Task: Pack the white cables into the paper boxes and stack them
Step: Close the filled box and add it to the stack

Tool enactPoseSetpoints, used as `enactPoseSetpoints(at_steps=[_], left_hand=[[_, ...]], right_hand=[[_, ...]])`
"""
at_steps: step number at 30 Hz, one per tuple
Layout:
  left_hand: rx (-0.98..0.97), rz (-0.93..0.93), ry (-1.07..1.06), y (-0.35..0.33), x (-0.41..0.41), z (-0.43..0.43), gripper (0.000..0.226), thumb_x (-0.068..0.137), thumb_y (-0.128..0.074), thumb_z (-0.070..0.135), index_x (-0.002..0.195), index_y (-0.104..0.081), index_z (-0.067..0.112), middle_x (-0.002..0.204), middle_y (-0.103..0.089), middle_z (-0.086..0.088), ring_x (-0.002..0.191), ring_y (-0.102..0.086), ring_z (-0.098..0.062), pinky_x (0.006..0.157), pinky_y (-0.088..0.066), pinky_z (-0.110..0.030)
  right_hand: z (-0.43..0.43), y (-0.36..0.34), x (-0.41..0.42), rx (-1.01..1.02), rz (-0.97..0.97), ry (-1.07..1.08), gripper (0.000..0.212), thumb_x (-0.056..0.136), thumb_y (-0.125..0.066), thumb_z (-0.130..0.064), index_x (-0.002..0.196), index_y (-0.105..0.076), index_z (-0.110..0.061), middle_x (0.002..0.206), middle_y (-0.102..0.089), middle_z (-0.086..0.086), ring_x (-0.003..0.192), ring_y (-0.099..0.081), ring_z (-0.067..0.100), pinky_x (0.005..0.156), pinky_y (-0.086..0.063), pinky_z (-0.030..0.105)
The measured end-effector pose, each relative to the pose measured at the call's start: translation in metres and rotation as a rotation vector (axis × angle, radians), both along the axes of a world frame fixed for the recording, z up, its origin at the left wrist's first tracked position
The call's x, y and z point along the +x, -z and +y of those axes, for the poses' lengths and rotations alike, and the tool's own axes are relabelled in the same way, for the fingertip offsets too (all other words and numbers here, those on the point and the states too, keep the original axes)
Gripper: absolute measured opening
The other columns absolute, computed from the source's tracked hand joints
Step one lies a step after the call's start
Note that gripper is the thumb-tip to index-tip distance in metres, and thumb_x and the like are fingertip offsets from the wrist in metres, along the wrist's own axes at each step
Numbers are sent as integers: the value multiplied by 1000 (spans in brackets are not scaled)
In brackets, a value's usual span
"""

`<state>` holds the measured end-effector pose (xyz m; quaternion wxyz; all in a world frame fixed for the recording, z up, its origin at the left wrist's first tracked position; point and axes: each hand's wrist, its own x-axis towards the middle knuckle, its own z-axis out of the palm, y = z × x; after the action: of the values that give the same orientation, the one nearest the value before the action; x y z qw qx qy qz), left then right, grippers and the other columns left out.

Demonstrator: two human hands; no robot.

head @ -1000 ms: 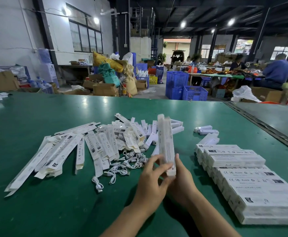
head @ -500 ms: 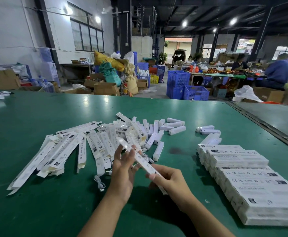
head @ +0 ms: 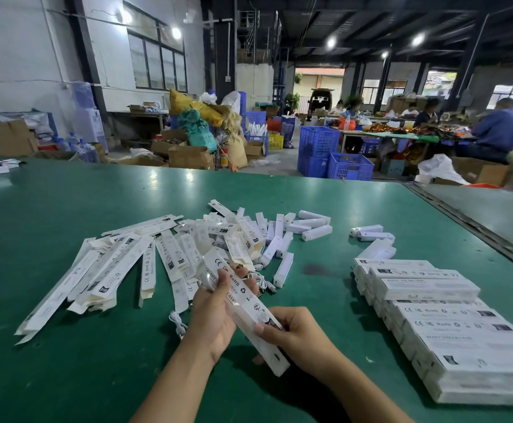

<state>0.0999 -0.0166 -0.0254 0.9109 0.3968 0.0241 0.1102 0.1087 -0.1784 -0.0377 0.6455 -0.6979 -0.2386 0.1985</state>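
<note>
Head view: since half a second ago the paper box (head: 249,306) has tipped lower and come nearer the body, and the left hand (head: 215,315) has slid from its far tip to wrap its upper half. The box now lies slantwise above the green table (head: 66,377), printed face up. The left hand's fingers curl round it with the thumb on the top edge. The right hand (head: 301,334) pinches the near end, thumb on the face. Whether a cable is already inside cannot be told.

A good share looks done: a stack of filled boxes (head: 432,303) stands in rows to the right. Much remains: a fan of flat boxes (head: 112,270) lies to the left, and loose white cables (head: 263,282) just beyond the hands. Short white blocks (head: 310,228) are scattered farther back.
</note>
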Motion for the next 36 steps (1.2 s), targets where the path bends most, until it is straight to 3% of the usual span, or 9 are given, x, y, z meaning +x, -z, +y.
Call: enactPoseSetpoints(at_steps=[5, 10, 15, 20, 23, 26, 30, 33, 36], left_hand=[[-29, -10, -30, 1, 1, -1, 26, 85, -54, 31, 93, -56, 6, 71, -61, -9, 61, -64, -19, 59, -59, -32], [52, 2, 12, 5, 1, -2, 47, 89, -51, 39, 130, -54, 17, 114, -73, -11, 93, -72, -21, 70, -58, -35], [648, -27, -146, 19, -10, -20, 56, 82, -76, 38, 127, -47, 55, 122, -66, 13, 106, -66, -4, 88, -48, -26], [1200, -186, -224, 28, -13, -32, 77, 80, -81, 27, 135, -36, 55, 136, -49, 16, 116, -50, 5, 94, -37, -4], [1248, -173, -312, 30, -10, -35, 83, 80, -82, 19, 134, -29, 55, 133, -48, 12, 122, -49, -1, 97, -31, 0], [1244, -131, -357, 30, -8, -32, 79, 79, -83, 22, 132, -33, 52, 124, -56, 12, 113, -56, -1, 90, -32, 3], [1119, -98, -306, 31, -8, -26, 60, 77, -76, 42, 128, -44, 46, 97, -68, 22, 94, -61, 16, 78, -40, 1], [1126, -122, -257, 33, -6, -25, 45, 85, -71, 40, 125, -50, 42, 98, -68, 22, 94, -63, 14, 78, -43, -1], [1134, -151, -236, 35, -6, -23, 32, 91, -62, 40, 117, -48, 53, 98, -73, 13, 94, -67, 4, 80, -50, -11]], right_hand=[[4, 3, -1, -46, -63, 5, 11, 94, -62, -20, 84, -67, -21, 69, -66, 8, 61, -71, 29, 52, -54, 31], [5, 1, -2, 165, 19, 132, 23, 88, -68, -33, 109, -67, -24, 83, -70, 5, 54, -60, 25, 50, -50, 29], [2, 5, 10, 284, 54, 394, 20, 94, -61, -25, 109, -56, -14, 75, -61, 7, 56, -50, 15, 54, -41, 27], [1, 9, 14, 212, -108, 470, 11, 94, -62, -11, 98, -53, -9, 80, -56, -2, 59, -51, 5, 56, -44, 18], [1, 9, 11, 196, -156, 406, 3, 98, -56, -17, 100, -55, -15, 83, -63, -4, 64, -54, 7, 60, -43, 20], [-1, 6, 7, 217, -122, 317, 22, 89, -45, -24, 105, -61, -25, 92, -70, -1, 74, -55, 14, 67, -43, 27], [-5, 7, 12, 253, -144, 330, 36, 86, -42, -3, 107, -67, -19, 100, -74, 8, 83, -65, 18, 72, -51, 28], [-5, 9, 14, 237, -207, 346, 41, 93, -42, 15, 112, -63, -15, 98, -76, 3, 86, -69, 15, 73, -54, 24], [-8, 10, 13, 176, -353, 375, 31, 92, -57, 8, 107, -59, -19, 101, -75, -4, 91, -71, 12, 74, -53, 20]])
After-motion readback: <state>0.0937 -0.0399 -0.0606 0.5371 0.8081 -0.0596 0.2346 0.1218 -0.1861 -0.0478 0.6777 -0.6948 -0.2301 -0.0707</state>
